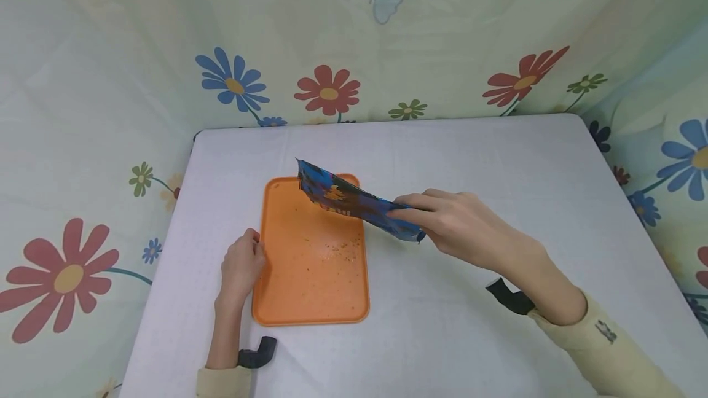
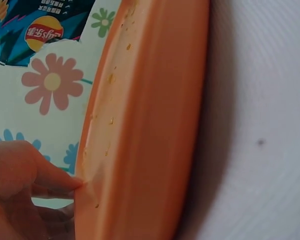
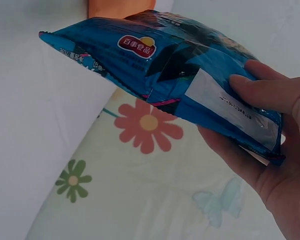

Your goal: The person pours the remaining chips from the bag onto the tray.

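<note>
Emptying seems underway: right hand pinches the blue foil snack bag tilted above the crumb-strewn orange plastic tray, left hand gripping the tray's left rim; next, likely shaking.

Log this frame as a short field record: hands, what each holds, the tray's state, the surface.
right hand: right hand grips one end of a blue snack bag, held tilted over the tray
left hand: left hand pinches the left rim of the orange tray
tray contents: scattered crumbs
surface: white table
backdrop: floral cloth behind and at the sides
</note>
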Demonstrator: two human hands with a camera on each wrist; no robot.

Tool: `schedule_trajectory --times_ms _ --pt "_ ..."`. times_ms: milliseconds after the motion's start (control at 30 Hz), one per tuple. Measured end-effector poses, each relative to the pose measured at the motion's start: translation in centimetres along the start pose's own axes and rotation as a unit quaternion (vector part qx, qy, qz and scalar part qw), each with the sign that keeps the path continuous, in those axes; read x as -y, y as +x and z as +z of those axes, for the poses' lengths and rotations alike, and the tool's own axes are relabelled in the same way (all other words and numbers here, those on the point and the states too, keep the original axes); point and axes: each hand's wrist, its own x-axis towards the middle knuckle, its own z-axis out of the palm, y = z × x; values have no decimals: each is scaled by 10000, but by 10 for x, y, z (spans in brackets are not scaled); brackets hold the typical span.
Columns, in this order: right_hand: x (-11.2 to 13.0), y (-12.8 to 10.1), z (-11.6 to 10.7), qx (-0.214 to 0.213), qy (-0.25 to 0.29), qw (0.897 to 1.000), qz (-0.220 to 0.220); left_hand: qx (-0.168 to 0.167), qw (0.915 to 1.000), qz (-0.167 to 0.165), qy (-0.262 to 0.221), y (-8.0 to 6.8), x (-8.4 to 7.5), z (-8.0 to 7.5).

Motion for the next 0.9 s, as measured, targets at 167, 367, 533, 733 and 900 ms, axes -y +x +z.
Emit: schedule_trajectory --times_ms 167,367,533,733,900 --pt "5 13 -5 523 -76 9985 -137 1 10000 20 32 0 1 0" --pt "8 24 -10 766 -215 9964 -284 38 10000 -3 87 1 2 0" --pt "7 30 -9 880 -182 9956 -257 -28 9999 71 93 2 1 1" --pt "7 33 -2 847 -89 9960 -268 -67 9998 154 121 4 3 3" --pt "9 36 -1 868 -46 9958 -288 -49 9999 87 103 4 3 2"
